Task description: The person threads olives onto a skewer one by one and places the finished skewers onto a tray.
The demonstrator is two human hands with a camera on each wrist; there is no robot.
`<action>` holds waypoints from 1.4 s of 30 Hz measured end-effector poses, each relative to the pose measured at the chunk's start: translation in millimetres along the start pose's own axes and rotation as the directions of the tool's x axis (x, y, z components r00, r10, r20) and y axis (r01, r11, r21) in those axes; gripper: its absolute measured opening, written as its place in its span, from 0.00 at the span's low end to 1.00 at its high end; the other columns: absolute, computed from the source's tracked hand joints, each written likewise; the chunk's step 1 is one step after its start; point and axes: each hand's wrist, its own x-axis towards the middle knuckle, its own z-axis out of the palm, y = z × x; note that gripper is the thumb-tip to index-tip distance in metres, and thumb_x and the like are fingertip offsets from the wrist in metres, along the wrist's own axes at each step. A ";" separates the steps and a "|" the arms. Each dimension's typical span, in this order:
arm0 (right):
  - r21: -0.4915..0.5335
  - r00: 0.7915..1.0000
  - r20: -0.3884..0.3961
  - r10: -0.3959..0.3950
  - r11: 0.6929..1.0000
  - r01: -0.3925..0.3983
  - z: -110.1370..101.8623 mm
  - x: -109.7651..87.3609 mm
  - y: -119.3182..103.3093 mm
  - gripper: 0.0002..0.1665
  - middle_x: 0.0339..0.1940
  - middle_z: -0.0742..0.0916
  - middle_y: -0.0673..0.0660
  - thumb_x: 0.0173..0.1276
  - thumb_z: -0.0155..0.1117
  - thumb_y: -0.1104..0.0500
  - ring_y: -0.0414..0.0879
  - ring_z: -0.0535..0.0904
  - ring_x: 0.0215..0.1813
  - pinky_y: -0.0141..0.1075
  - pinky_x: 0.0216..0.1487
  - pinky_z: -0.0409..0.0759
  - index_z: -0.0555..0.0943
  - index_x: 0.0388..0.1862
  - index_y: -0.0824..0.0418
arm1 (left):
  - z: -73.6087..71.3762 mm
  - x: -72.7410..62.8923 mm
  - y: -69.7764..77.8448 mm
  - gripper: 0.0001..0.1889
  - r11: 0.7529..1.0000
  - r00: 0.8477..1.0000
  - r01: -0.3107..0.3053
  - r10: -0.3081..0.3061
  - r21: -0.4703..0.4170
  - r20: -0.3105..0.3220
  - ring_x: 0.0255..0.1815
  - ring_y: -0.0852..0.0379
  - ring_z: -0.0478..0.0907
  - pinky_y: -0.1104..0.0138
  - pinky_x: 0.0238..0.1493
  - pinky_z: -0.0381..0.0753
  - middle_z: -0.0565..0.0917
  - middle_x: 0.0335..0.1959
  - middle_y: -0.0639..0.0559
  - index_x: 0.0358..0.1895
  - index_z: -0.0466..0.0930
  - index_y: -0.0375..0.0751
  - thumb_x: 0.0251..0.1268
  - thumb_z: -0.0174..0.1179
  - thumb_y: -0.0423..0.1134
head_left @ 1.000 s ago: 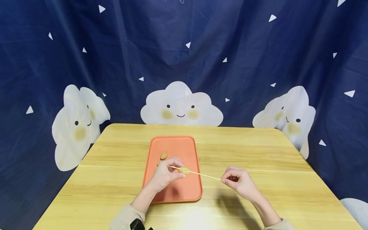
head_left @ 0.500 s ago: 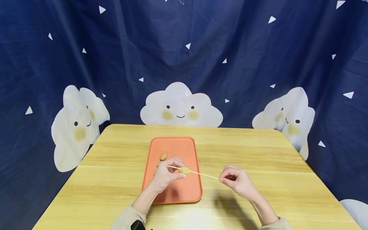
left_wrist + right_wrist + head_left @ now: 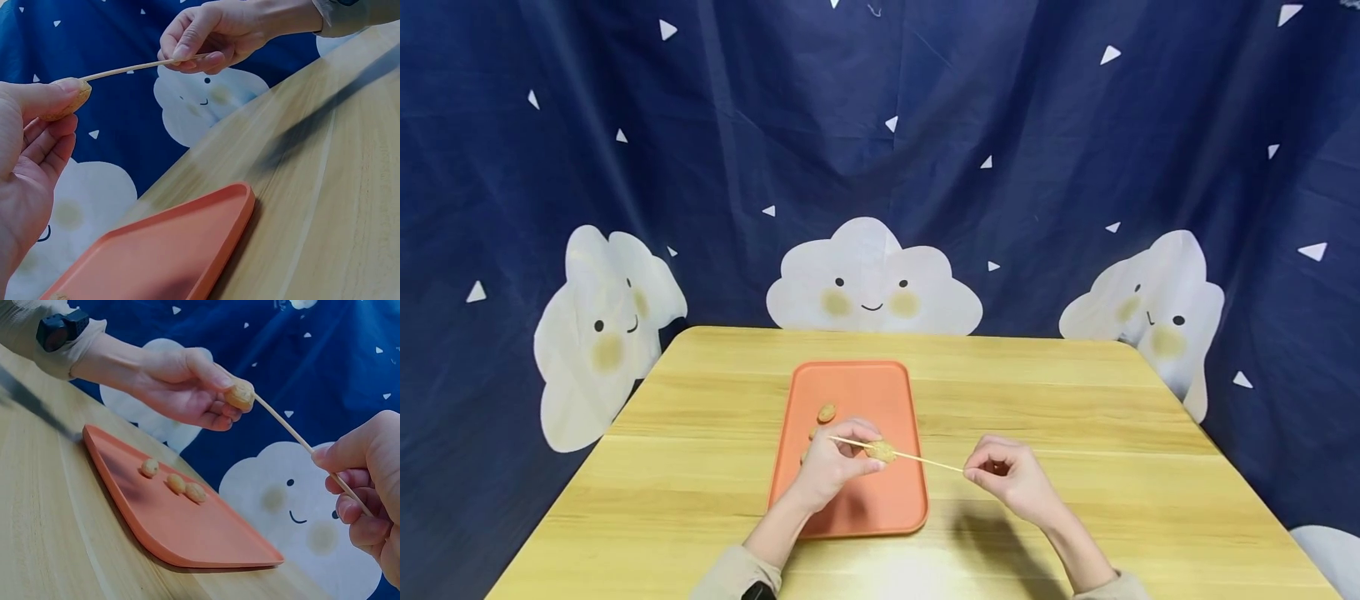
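My left hand (image 3: 829, 473) pinches a tan, wrinkled oval food ball (image 3: 881, 452) between thumb and fingers, above the orange tray (image 3: 868, 390). A thin wooden skewer (image 3: 928, 461) runs through the ball, and one end of it sticks out over the left palm side. To the right of the tray, my right hand (image 3: 1011, 482) pinches the skewer's other end, its length slanting across the fingers in the right wrist view. Similar balls lie on the tray: one ball (image 3: 150, 467) sits apart, while a second (image 3: 175, 483) and a third (image 3: 195, 492) lie side by side.
The tray lies on a light wooden table (image 3: 1037, 392), left of its middle. Behind the table hangs a dark blue curtain (image 3: 820, 108) with white clouds and triangles. A black device (image 3: 59, 331) is strapped to the left wrist.
My right hand has moved a little to the left, toward the ball. The skewer has slid left with it, so more of it shows beyond the ball. The left hand stays nearly still.
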 end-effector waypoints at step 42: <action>0.011 1.000 -0.017 -0.003 1.000 0.004 12.3 8.1 -3.3 0.10 0.18 0.75 0.55 0.49 0.63 0.80 0.34 0.65 0.22 0.27 0.15 0.62 0.79 0.23 0.67 | 9.9 -1.3 -0.6 0.16 0.994 0.992 0.110 -0.109 0.009 -0.064 0.39 0.60 0.76 0.72 0.43 0.78 0.78 0.38 0.45 0.37 0.74 0.15 0.39 0.65 0.17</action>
